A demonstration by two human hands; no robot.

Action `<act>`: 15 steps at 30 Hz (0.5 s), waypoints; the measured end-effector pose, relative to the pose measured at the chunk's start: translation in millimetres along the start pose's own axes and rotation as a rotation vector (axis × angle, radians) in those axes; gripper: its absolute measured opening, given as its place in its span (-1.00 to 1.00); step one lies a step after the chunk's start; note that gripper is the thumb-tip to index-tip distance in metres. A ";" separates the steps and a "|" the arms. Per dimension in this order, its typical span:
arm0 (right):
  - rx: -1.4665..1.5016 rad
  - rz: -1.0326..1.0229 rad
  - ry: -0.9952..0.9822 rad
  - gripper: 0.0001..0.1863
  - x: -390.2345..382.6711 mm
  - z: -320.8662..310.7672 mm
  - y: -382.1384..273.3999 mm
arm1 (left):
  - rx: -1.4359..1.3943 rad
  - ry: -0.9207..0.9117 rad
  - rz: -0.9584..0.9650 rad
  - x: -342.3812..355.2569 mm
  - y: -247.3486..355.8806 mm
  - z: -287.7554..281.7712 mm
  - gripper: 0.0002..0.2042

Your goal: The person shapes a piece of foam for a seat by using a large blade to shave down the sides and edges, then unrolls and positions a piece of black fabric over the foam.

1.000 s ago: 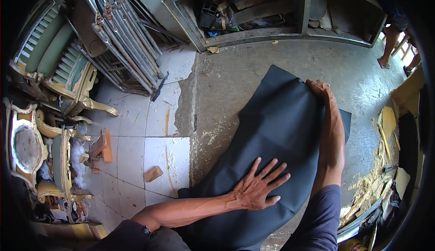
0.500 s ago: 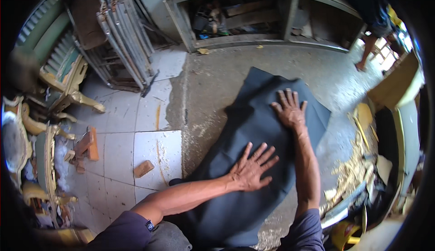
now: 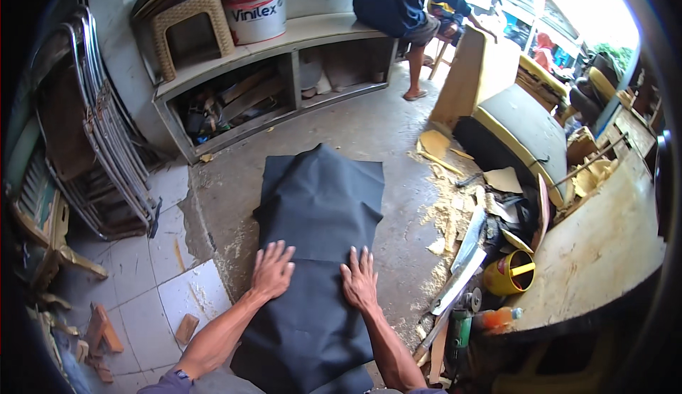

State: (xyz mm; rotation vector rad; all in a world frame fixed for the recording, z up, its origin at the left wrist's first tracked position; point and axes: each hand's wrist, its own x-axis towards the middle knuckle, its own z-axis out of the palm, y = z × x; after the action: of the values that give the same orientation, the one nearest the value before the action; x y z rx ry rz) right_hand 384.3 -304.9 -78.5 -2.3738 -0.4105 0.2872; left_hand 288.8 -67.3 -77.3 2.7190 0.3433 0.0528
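Note:
A large black sheet, which looks like upholstery leatherette or cloth, lies lengthwise before me on the concrete floor. Its surface is wrinkled, with humps toward the far end and a crease running across between my hands. My left hand rests palm down by the sheet's left edge, fingers stretched out and pointing away from me. Near the right edge, my right hand lies flat in the same way, fingers slightly spread. Neither hand grips anything. What lies under the sheet is hidden.
Folded metal chairs lean at left, beside a wooden block on the tiles. A paint bucket stands on the far bench, where a person sits. Foam scraps, a yellow pail and a green-bodied power tool lie at right.
My view has swung to the right. Both hands have shifted on the sheet and now lie roughly level, one near each edge. The sheet's far end looks straighter and differently folded.

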 end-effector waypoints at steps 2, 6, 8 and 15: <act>0.174 0.055 0.101 -0.31 -22.3 23.2 50.0 | -0.036 0.021 -0.061 -15.4 -8.9 8.9 -0.47; 0.464 0.384 0.077 -0.23 -76.3 31.9 53.0 | -0.773 0.383 -0.448 -49.1 -48.3 55.1 -0.44; 0.434 0.410 0.128 -0.26 -85.1 41.0 62.7 | -0.800 0.303 -0.639 -58.2 -59.5 68.7 -0.41; 0.283 0.627 0.013 -0.32 -100.3 29.0 57.1 | -0.755 -0.088 -0.977 -88.9 -105.2 87.7 -0.32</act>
State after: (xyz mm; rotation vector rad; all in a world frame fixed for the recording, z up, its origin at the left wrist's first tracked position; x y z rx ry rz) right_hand 294.5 -364.4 -129.1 -2.1612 0.3757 0.5709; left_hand 185.8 -29.0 -198.1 1.5968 1.2710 -0.1730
